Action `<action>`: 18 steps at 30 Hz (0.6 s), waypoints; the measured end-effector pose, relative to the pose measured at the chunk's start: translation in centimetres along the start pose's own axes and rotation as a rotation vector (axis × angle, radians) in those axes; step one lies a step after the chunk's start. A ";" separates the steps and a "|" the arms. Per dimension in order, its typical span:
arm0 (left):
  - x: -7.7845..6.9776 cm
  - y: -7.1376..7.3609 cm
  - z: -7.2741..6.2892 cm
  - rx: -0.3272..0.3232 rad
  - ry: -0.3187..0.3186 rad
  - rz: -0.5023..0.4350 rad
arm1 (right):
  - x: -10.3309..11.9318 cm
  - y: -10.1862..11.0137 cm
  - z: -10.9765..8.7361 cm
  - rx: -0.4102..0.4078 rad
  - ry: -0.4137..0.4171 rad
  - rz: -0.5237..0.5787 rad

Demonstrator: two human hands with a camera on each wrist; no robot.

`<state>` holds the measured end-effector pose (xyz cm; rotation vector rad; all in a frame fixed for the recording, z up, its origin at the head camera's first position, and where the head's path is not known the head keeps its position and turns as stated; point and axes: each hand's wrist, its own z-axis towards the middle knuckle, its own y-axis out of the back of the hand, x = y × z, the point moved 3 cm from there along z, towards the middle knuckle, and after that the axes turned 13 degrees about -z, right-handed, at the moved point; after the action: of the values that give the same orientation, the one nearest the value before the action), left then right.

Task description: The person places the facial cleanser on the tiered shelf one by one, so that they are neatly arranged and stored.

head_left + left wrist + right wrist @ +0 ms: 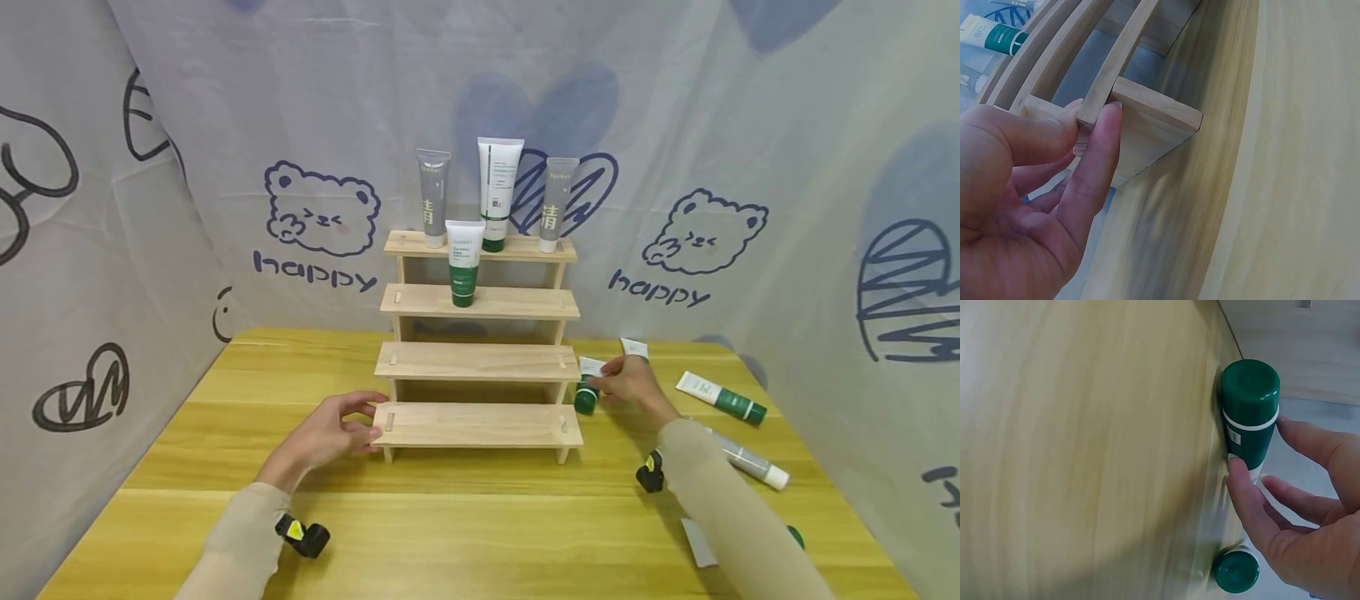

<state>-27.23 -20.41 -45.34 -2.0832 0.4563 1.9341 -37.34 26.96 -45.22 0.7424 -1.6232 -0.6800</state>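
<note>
A four-step wooden display rack [477,425] stands mid-table. My left hand [330,429] pinches the left end of its lowest board; in the left wrist view, thumb and fingers [1094,150] meet at the board's corner. To the right of the rack lies a white-and-green tube [587,392] with a green cap. My right hand [633,385] has thumb and finger on either side of this tube [1250,425], near the white ring below its cap. Another green-capped tube [1237,572] lies beyond that hand.
Two grey tubes [432,200] and a tall white tube [498,187] stand on the top step. A smaller white-and-green tube [463,267] stands one step down. At the right lie a white-and-green tube [722,397] and a grey tube [750,462]. A patterned curtain [315,100] hangs behind.
</note>
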 end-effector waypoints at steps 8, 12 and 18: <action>0.1 0.0 0.1 -0.004 0.004 0.010 | 0.3 -0.3 0.5 0.035 -0.013 -0.031; 0.2 0.0 0.1 0.003 -0.007 0.005 | 0.5 -0.6 0.6 0.096 -0.034 0.022; 0.1 0.0 0.1 0.000 -0.008 0.011 | 0.6 -0.9 0.7 0.132 -0.054 0.042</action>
<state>-27.28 -20.39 -45.49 -2.0765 0.4669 1.9482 -38.05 25.92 -45.66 0.7884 -1.7409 -0.5716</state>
